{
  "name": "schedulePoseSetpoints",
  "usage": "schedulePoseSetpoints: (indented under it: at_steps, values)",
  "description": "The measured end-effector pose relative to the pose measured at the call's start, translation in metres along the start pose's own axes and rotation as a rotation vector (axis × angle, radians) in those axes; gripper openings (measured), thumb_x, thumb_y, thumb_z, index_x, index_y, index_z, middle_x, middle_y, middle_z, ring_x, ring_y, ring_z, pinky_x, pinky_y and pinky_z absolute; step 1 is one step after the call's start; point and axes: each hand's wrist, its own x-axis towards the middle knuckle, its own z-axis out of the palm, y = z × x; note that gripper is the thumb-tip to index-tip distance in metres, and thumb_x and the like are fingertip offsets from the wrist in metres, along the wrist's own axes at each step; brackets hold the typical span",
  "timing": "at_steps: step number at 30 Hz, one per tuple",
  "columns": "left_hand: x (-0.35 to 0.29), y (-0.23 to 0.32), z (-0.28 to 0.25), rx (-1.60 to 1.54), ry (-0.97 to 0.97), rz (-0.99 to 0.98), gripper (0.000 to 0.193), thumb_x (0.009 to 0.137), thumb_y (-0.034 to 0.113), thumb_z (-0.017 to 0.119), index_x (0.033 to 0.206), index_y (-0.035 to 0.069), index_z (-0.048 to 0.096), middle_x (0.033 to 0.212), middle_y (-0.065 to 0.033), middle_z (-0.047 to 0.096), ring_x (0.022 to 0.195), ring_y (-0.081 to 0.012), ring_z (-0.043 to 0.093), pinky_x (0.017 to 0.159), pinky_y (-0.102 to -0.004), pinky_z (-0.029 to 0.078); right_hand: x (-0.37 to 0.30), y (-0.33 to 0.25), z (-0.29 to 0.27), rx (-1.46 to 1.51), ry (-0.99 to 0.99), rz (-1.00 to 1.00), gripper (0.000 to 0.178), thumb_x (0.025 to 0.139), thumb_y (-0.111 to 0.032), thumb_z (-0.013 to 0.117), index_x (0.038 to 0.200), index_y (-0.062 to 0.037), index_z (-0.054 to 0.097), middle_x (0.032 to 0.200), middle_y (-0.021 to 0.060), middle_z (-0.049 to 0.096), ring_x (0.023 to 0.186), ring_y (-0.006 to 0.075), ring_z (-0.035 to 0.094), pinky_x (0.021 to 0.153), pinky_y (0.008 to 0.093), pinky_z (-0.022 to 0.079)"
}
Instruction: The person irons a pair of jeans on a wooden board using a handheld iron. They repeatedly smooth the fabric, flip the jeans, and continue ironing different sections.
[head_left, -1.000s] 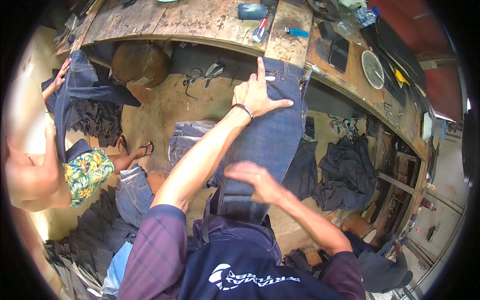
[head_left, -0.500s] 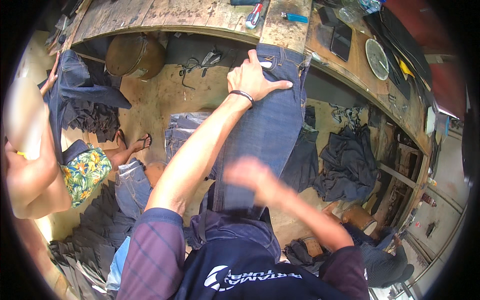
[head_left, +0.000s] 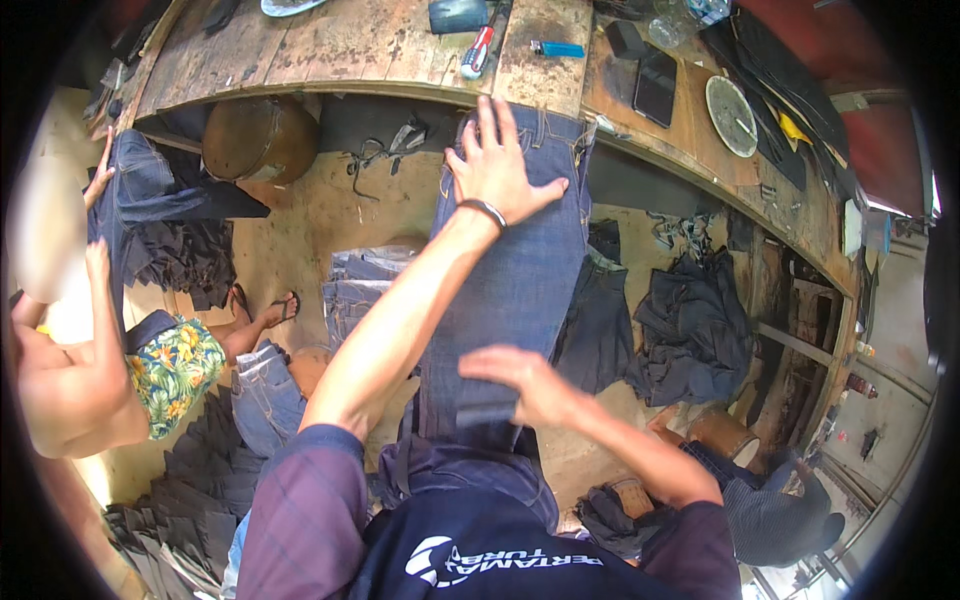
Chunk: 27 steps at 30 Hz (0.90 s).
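A pair of blue jeans (head_left: 510, 290) stretches lengthwise from the workbench edge down to my lap. My left hand (head_left: 500, 175) lies flat on its upper part near the waistband, fingers spread, a dark band round the wrist. Over the lower leg, close to my body, hovers or rests my right hand (head_left: 535, 385); blur hides whether it touches the cloth. Its fingers are bent around a dark grey flat piece (head_left: 488, 411), too smeared to name.
On the wooden workbench (head_left: 380, 60) lie a screwdriver (head_left: 478, 52), a blue lighter (head_left: 557, 48), a phone (head_left: 655, 87) and a round dish (head_left: 731, 117). Piles of jeans (head_left: 695, 325) cover the floor around me. At left a co-worker (head_left: 80, 390) holds denim; another person (head_left: 775, 510) is at lower right.
My left hand has flattened, its fingers now spread wide on the jeans. My right hand has shifted slightly and the dark piece in it shows more. The co-worker's second hand has risen.
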Motion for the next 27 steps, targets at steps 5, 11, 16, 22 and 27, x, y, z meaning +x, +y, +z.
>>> schedulePoseSetpoints:
  at_steps: [5, 11, 16, 22, 27]
  values:
    - [0.019, -0.007, 0.008, -0.216, -0.131, -0.128, 0.173, 0.055, 0.097, 0.084, 0.172, -0.009, 0.012, 0.140, -0.0319, 0.059, 0.113, -0.0489, 0.074, 0.094, -0.0547, 0.062, 0.117, 0.024, -0.095, -0.169, 0.265, -0.156, 0.062, 0.072, -0.003, 0.088, 0.132, -0.0017, 0.076, 0.134, 0.0196, 0.076, 0.129, 0.0401, 0.070, 0.117, 0.0516, 0.052]
    - [0.023, -0.014, 0.015, -0.221, -0.093, -0.133, 0.165, 0.057, 0.095, 0.085, 0.168, -0.010, 0.022, 0.133, -0.0305, 0.064, 0.112, -0.0476, 0.075, 0.091, -0.0541, 0.064, 0.037, -0.087, 0.018, 0.095, 0.263, -0.041, 0.071, 0.073, 0.002, 0.073, 0.143, -0.0074, 0.073, 0.147, 0.0157, 0.073, 0.146, 0.0349, 0.062, 0.128, 0.0553, 0.042]
    - [0.021, -0.008, 0.006, -0.246, -0.130, -0.150, 0.158, 0.062, 0.093, 0.085, 0.168, -0.007, 0.023, 0.139, -0.0328, 0.064, 0.119, -0.0493, 0.073, 0.098, -0.0562, 0.061, 0.036, -0.042, -0.025, -0.039, -0.089, -0.169, 0.071, 0.072, 0.002, 0.077, 0.142, -0.0061, 0.073, 0.147, 0.0161, 0.072, 0.145, 0.0325, 0.062, 0.127, 0.0506, 0.043]
    - [0.029, -0.012, 0.011, -0.275, -0.118, -0.182, 0.151, 0.064, 0.091, 0.086, 0.168, -0.002, 0.027, 0.140, -0.0317, 0.066, 0.122, -0.0496, 0.072, 0.100, -0.0565, 0.061, 0.055, -0.040, -0.019, -0.176, 0.409, -0.034, 0.047, 0.090, -0.007, 0.077, 0.137, -0.0072, 0.077, 0.141, 0.0149, 0.077, 0.141, 0.0328, 0.067, 0.125, 0.0534, 0.045]
    - [0.031, -0.013, 0.014, -0.267, -0.048, -0.165, 0.154, 0.061, 0.093, 0.085, 0.168, -0.002, 0.027, 0.136, -0.0308, 0.067, 0.114, -0.0488, 0.075, 0.094, -0.0556, 0.063, 0.002, -0.057, 0.004, 0.092, 0.004, -0.001, 0.059, 0.083, -0.009, 0.078, 0.142, -0.0063, 0.075, 0.147, 0.0132, 0.074, 0.142, 0.0316, 0.065, 0.128, 0.0498, 0.043]
